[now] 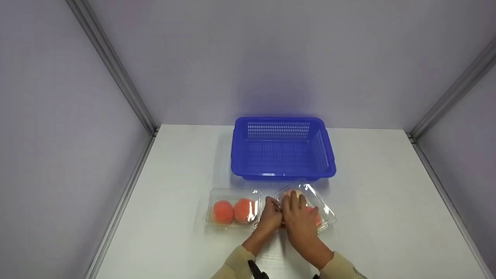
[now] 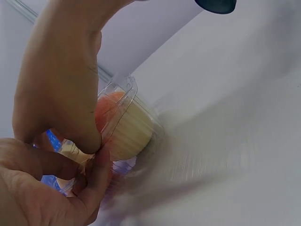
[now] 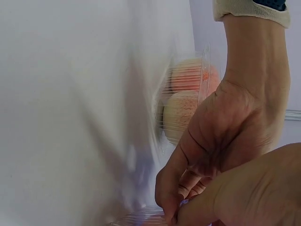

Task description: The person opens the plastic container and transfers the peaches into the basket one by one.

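A clear plastic clamshell box [image 1: 324, 211] with peaches [image 1: 317, 220] inside lies at an angle in front of the blue basket. My left hand [image 1: 270, 216] pinches the near left edge of this box between thumb and curled fingers. On top of its lid rests my right hand [image 1: 299, 221], fingers spread and mostly straight, pressing down. In the left wrist view, the right thumb comes down at the box's edge, close beside the left fingertips. A second clear box [image 1: 214, 193], holding two peaches [image 1: 223, 212], sits just left of my left hand.
Behind the boxes stands a blue plastic basket [image 1: 285, 176] with slotted walls. The white table [image 1: 170, 217] meets grey panels [image 1: 193, 77] at the back and both sides.
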{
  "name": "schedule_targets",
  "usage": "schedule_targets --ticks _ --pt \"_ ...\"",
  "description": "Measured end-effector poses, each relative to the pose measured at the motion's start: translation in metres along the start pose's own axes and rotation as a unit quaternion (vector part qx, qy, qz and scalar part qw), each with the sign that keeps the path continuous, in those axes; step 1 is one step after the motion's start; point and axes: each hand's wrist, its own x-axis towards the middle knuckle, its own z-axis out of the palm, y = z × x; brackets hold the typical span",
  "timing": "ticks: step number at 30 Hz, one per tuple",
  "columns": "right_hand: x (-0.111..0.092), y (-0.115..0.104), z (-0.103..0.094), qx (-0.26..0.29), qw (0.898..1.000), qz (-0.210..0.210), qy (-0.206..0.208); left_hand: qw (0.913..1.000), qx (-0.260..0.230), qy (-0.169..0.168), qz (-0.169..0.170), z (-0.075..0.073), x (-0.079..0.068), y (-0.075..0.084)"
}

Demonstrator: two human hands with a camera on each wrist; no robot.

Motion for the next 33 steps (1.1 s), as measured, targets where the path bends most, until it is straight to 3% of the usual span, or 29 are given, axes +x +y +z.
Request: schedule_targets --ticks 10,15,22,27,33 --pt "0.005 0.011 -0.004 0.024 1.000 -0.014 0.009 0.9985 0.052 0.002 0.018 0.001 0.001 0.004" --pt "0.006 0.015 -0.009 0.044 0.999 -0.023 -0.010 0.9961 0.084 -0.004 0.027 0.000 0.003 0.000" --pt "0.011 0.017 -0.019 0.142 0.988 -0.024 -0.048 0.9988 0.042 -0.006 0.025 -0.008 0.003 -0.001" --pt "0.008 0.016 -0.019 0.133 0.990 -0.035 -0.041 0.9978 0.057 0.001 0.033 -0.009 0.002 -0.002" --pt "0.007 0.015 -0.015 0.111 0.993 -0.038 -0.005 0.9970 0.073 0.007 0.025 -0.010 0.000 0.000"
